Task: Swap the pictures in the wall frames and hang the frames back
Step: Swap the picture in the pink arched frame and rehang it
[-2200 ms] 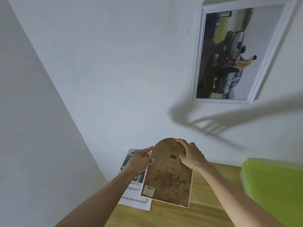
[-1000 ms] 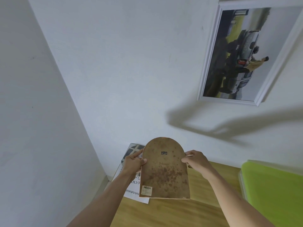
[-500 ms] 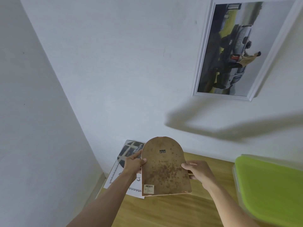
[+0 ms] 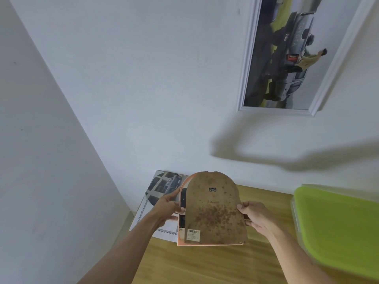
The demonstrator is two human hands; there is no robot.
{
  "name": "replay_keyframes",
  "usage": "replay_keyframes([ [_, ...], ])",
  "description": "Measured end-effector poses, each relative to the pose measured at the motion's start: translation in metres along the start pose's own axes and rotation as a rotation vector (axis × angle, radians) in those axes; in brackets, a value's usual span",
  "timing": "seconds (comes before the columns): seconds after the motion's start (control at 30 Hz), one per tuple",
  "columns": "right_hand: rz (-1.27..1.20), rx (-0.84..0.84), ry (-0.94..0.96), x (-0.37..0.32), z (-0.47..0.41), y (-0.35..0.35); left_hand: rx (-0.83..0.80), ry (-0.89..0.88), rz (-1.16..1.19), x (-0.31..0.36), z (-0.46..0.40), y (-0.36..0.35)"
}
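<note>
A person holds an arch-topped, salmon-pink picture frame (image 4: 181, 236) back-side up above a light wooden table (image 4: 205, 265), the left hand (image 4: 168, 208) gripping its left edge while the right hand (image 4: 254, 217) pinches the right edge of a brown, stained fibreboard backing panel (image 4: 214, 210) that sits slightly askew from the frame. A printed sheet showing a car (image 4: 162, 187) lies on the table just behind, against the white wall (image 4: 143, 89). A white rectangular frame with a pickup-truck photograph (image 4: 291, 56) hangs above, and a lime-green plastic lid (image 4: 336, 226) sits to the right.
</note>
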State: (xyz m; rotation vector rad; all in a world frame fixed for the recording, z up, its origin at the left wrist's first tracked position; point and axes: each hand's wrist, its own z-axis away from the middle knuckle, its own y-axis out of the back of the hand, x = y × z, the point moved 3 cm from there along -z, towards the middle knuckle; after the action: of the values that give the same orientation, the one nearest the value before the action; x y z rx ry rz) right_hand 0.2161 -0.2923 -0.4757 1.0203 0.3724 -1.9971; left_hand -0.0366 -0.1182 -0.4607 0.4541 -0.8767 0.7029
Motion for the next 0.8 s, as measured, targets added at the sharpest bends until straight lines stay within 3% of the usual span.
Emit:
replay_keyframes([
  [0.17,0.133,0.078,0.083,0.015,-0.005,0.006,0.080,-0.039,0.002,-0.002,-0.005,-0.009],
  [0.37,0.107,0.017,0.069,0.029,0.009,0.023,0.062,-0.031,-0.013,-0.014,-0.014,-0.023],
  [0.63,-0.003,0.319,0.037,0.066,0.005,0.077,0.080,0.034,-0.019,-0.040,-0.023,-0.022],
  [0.8,0.108,0.493,-0.027,0.086,-0.005,0.091,0.128,0.052,-0.105,-0.041,-0.025,-0.015],
])
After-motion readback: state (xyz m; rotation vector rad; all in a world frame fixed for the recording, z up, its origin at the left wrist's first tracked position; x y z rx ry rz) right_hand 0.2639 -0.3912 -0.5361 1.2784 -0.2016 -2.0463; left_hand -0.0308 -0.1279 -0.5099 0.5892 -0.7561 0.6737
